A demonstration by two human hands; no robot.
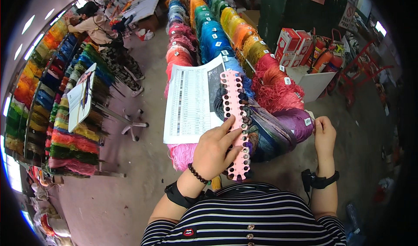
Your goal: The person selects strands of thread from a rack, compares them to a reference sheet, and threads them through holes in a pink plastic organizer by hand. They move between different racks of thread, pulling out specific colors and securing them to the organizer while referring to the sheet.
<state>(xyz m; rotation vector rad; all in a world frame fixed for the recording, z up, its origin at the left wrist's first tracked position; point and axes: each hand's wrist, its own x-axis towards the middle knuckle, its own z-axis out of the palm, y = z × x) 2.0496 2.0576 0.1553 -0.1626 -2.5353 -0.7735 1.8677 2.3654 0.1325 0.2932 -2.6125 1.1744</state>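
My left hand (217, 150) lies with its fingers spread across a long pink thread organizer card (236, 115), touching its face. Holes run down both edges of the card, with dark, brown, grey and purple thread bundles looped in them. Under the card is a printed chart sheet (188, 106) with rows and a column of colour swatches. My right hand (325, 135) is closed at the outer end of a purple thread skein (296, 123) bearing a white tag. What its fingertips pinch is too small to make out. Dark blue and grey-violet threads (272, 135) hang beside the card.
Rows of coloured skeins (212, 32) stretch away ahead. To the left stand a tilted board on a wheeled stand (82, 98) and another skein rack (72, 137), with a person (98, 28) beyond. Fire extinguishers (323, 59), red-white boxes (292, 45) and a red trolley (359, 67) stand right.
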